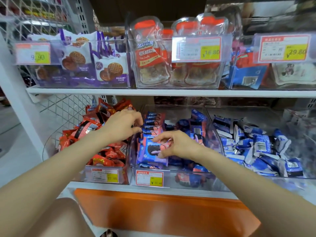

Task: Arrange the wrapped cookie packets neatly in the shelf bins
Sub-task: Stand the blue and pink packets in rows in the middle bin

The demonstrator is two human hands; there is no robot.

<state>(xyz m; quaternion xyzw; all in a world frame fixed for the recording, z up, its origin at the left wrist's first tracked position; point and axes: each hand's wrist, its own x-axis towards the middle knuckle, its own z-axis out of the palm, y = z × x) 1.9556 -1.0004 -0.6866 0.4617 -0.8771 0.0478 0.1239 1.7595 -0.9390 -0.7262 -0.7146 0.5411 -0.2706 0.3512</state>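
On the lower shelf a clear middle bin point(214, 134) holds blue-and-pink cookie packets. Along its left side several packets stand in a tidy upright row point(153, 123). My right hand point(172, 143) pinches the frontmost packet point(150, 150) of that row by its right edge; it shows a dark sandwich cookie. My left hand point(122, 124) reaches across the red-packet bin, fingers curled on the upright packets at the back of the row. More blue-and-pink packets point(196, 127) lie loose on the right side of the same bin.
A bin of red cookie packets point(102, 151) sits to the left, and a bin of blue-and-white packets point(256, 144) to the right. The upper shelf point(171, 92) carries bins of purple waffle packets, clear bags and others. An orange ledge point(153, 211) juts out below.
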